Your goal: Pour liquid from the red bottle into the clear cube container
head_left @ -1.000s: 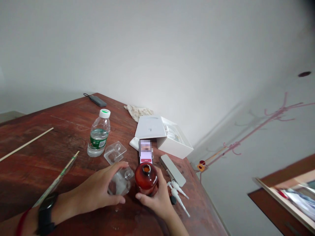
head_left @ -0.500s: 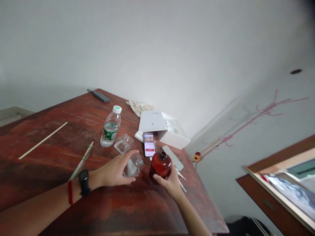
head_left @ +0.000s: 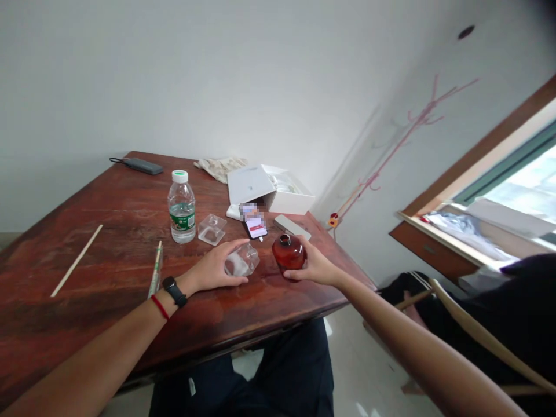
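My left hand (head_left: 219, 265) is curled round a small clear see-through bottle (head_left: 243, 259), which leans over with its neck toward the right. My right hand (head_left: 313, 263) grips a round amber bottle (head_left: 288, 253) from its right side. That bottle is upright, with its narrow mouth uncapped. A short gap separates the two bottles. Just behind my left hand lies a clear plastic tray piece (head_left: 212, 230). A water bottle (head_left: 182, 215) with a green label and white cap stands to its left.
On the wooden table (head_left: 121, 249) lie a chopstick (head_left: 77, 260), a wrapped pair of chopsticks (head_left: 156, 269), a phone (head_left: 255, 223) and a dark grey device (head_left: 143, 166). A white box (head_left: 292, 200) sits against the wall beside a cloth (head_left: 220, 168). A chair (head_left: 473, 324) stands at the right.
My view has turned, so the table's front edge and my legs now show. Both hands keep hold of their bottles, with much the same gap between them.
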`<state>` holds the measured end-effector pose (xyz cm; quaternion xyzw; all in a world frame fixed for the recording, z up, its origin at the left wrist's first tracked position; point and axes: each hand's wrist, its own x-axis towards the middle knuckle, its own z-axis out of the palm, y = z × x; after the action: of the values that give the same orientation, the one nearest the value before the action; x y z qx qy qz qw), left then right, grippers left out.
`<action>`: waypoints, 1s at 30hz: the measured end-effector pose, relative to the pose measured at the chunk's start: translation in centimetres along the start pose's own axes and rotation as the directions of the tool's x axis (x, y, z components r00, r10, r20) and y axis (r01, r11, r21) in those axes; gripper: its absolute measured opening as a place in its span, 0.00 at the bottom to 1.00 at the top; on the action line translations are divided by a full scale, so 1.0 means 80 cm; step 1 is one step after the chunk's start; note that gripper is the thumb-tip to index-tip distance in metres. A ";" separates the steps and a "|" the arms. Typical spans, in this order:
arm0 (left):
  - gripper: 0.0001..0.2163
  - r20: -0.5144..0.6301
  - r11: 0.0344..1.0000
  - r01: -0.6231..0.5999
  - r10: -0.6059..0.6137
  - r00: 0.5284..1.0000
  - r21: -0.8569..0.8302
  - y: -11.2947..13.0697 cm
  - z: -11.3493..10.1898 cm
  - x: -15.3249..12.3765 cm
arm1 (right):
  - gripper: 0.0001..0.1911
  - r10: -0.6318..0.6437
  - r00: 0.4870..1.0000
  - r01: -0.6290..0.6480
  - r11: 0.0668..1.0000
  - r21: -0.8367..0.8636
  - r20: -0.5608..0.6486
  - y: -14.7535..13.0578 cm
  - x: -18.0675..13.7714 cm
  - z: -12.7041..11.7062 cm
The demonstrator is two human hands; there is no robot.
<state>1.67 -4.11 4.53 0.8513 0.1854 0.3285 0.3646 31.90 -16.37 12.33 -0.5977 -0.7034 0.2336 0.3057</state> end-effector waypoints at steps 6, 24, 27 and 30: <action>0.42 0.035 0.999 -0.021 0.019 0.999 0.041 -0.007 -0.002 0.002 | 0.50 0.003 0.998 0.002 0.997 -0.074 0.064 -0.007 0.006 -0.005; 0.45 0.027 0.995 -0.017 0.014 1.000 0.094 -0.009 0.002 0.002 | 0.44 0.129 0.960 -0.064 0.965 -0.255 0.249 -0.004 0.024 -0.003; 0.45 0.016 0.995 -0.019 0.018 1.000 0.098 -0.010 0.002 0.003 | 0.44 0.122 0.954 -0.046 0.962 -0.269 0.273 -0.007 0.027 -0.004; 0.45 0.019 0.995 -0.017 0.016 1.000 0.098 -0.011 0.002 0.003 | 0.44 0.126 0.948 -0.040 0.958 -0.283 0.291 -0.010 0.031 -0.004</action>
<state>1.87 -3.45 3.90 0.8727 0.1910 0.3142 0.3212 31.37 -14.08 13.49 -0.6200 -0.7417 0.2368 0.0974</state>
